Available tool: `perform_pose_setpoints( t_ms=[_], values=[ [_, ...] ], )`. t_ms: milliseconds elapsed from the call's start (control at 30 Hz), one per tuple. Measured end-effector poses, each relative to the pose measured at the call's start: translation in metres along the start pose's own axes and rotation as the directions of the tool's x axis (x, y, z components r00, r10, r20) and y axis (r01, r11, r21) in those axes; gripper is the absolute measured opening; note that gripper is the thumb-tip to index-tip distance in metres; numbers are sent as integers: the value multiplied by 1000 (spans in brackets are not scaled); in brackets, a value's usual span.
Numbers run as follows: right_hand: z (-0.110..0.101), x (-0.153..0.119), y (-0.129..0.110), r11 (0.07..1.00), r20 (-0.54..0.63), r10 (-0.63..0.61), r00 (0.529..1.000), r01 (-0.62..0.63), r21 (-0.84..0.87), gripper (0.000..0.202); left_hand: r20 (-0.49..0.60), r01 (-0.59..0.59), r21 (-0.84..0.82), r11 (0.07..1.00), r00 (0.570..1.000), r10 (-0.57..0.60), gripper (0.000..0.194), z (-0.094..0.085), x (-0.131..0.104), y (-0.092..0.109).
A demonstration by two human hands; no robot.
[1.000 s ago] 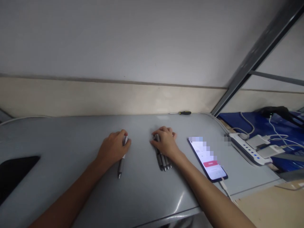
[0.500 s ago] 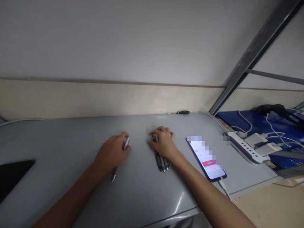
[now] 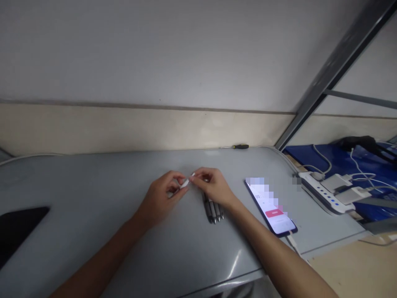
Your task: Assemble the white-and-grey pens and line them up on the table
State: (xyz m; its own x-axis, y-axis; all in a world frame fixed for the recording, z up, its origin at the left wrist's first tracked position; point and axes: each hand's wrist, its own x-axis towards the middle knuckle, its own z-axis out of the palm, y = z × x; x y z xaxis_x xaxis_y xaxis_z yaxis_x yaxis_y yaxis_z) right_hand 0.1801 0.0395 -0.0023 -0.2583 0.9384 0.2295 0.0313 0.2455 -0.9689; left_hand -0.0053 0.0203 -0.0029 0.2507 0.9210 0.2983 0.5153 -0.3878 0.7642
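A slim white pen [image 3: 186,182] slants up to the right between my two hands, above the grey tabletop. My left hand [image 3: 159,198] grips its lower part between thumb and fingers. The thumb and fingertips of my right hand [image 3: 215,186] close on its upper end. The rest of this pen is hidden behind the left fingers. Below the right hand, several dark grey pens [image 3: 214,213] lie side by side, silver tips toward me, their far ends covered by the hand.
Right of my forearm lies a phone [image 3: 273,211] with its screen lit and a cable plugged in. Farther right is a white power strip [image 3: 324,194] with chargers. A screwdriver [image 3: 240,146] rests by the wall. A black flat object [image 3: 21,229] is at the left edge.
My left hand has moved right and up with the pen, whose tip pointed toward me before. My right hand has shifted off the row of pens' far ends to meet it.
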Motion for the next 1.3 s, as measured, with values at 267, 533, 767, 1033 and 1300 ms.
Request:
perform_pose_setpoints(
  t_ms=[267, 533, 767, 1033, 1300],
  values=[
    [-9, 6, 3, 946, -201, 201, 959, -137, 294, 32, -44, -97, 224, 970, 993, 110, 15, -6, 4, -8],
    [-12, 4, 0, 963, -45, 215, 976, -205, 175, 38, -117, -97, 259, 961, 984, 131, 25, -12, 7, -8],
    [-13, 4, 2, 979, 33, 194, 980, -191, -72, 42, -66, -190, 631, 752, 953, 297, 31, -14, 8, -16],
    [-10, 0, 2, 994, 72, 72, 995, -66, -84, 34, -84, -131, 752, 646, 953, 291, 28, -16, 4, -9],
    [-13, 6, 13, 975, -59, -101, 993, 86, -207, 28, -68, -38, 585, 810, 993, 96, 28, -9, 8, -20]
  ],
)
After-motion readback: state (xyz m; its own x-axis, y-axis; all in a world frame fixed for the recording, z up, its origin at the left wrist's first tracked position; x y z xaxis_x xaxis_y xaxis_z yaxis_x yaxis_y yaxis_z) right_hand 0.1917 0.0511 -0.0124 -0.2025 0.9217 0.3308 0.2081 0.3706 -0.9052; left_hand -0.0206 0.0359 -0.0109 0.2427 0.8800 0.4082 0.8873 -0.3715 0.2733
